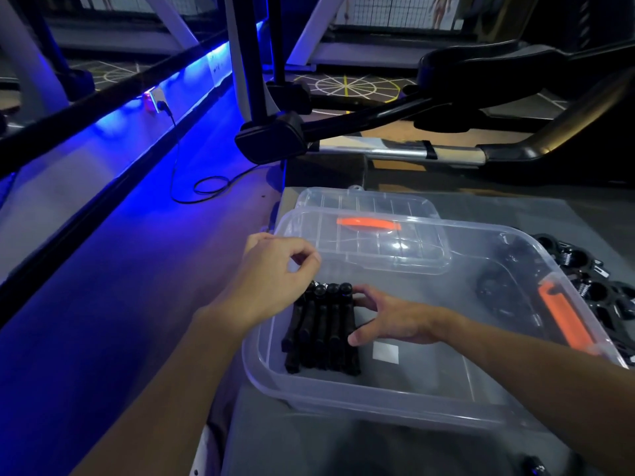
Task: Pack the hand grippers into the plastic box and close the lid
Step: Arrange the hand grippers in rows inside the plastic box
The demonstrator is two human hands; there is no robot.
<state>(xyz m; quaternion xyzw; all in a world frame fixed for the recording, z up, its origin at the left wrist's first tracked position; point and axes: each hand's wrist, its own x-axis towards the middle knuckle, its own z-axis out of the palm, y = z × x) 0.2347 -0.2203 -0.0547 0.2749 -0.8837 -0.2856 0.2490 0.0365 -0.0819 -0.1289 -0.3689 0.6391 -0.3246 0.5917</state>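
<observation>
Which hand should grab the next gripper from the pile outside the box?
Right hand: the pile lies beyond the right wall of the plastic box; the left hand is at the opposite edge.

Black hand grippers (323, 331) lie bunched in the plastic box's (378, 403) left end, right hand (395, 321) touching them, left hand (275, 269) curled above.

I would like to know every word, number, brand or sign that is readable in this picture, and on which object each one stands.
No text here can be read.
White square sticker at the floor of the plastic box: blank, as far as it shows.
Wall posters far behind: only figures show; any words are too small to read.
White wall plate by the blue light: dark marks, too blurred to read.
</observation>
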